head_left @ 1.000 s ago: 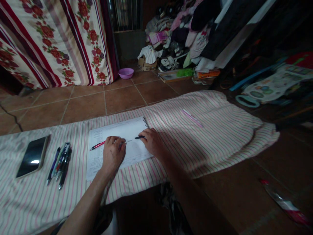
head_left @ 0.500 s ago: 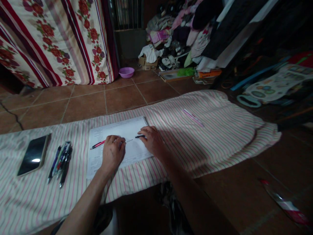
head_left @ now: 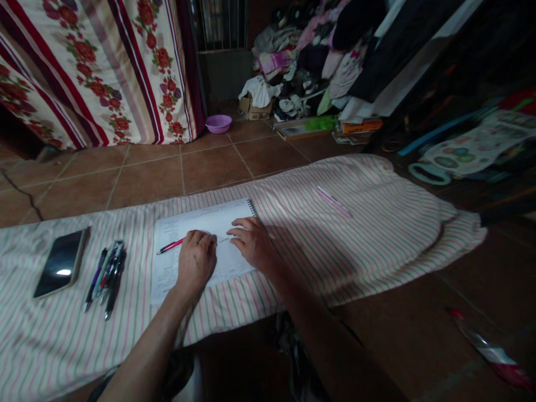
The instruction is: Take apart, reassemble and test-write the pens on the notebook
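A spiral notebook point(head_left: 196, 223) lies open on a pink-striped cloth point(head_left: 377, 223) spread over the tiled floor. My left hand point(head_left: 196, 262) rests on the page with its fingers closed around a red pen point(head_left: 170, 246), whose back end sticks out to the left. A thin refill tip shows between my two hands. My right hand point(head_left: 251, 243) sits just to the right on the page, fingers curled over a small dark pen part that is now mostly hidden.
A phone point(head_left: 62, 263) and a bunch of several pens point(head_left: 106, 273) lie on the cloth at the left. A pink pen point(head_left: 333, 201) lies at the right. Behind are a floral curtain point(head_left: 96, 67), a purple bowl point(head_left: 218, 123) and piled clothes point(head_left: 310, 61).
My right hand has slid a little left toward my left hand, covering the dark pen part. The left hand has barely moved.
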Tool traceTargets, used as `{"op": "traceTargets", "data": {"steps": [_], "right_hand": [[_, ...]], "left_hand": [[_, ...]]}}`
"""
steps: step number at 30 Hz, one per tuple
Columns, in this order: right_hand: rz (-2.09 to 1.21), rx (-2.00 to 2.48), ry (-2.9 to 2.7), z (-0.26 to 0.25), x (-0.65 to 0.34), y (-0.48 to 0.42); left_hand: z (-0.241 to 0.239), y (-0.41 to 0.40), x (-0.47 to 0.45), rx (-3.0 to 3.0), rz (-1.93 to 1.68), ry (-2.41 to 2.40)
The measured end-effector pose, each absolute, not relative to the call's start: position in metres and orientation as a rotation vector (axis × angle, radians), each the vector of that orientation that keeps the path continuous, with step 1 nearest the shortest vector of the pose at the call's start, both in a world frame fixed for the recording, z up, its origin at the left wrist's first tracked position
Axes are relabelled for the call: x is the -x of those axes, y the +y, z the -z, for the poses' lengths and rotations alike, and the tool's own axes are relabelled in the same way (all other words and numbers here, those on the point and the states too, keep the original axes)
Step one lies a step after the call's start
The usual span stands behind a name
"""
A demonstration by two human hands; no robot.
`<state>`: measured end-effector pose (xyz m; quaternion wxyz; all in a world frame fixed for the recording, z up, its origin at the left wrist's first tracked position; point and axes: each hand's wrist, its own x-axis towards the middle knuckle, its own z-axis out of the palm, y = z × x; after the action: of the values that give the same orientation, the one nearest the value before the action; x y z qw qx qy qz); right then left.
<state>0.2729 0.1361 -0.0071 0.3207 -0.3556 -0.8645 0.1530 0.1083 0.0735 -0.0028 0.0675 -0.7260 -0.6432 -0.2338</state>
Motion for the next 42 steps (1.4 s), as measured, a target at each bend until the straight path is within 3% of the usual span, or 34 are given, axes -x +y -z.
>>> {"op": "traceTargets", "data": {"steps": [42], "right_hand": [[-0.453, 0.921, -2.321, 0.007, -0.265, 0.136]], "left_hand": [[-0.001, 0.067, -0.097, 2.244, 0.692, -1.897]]}}
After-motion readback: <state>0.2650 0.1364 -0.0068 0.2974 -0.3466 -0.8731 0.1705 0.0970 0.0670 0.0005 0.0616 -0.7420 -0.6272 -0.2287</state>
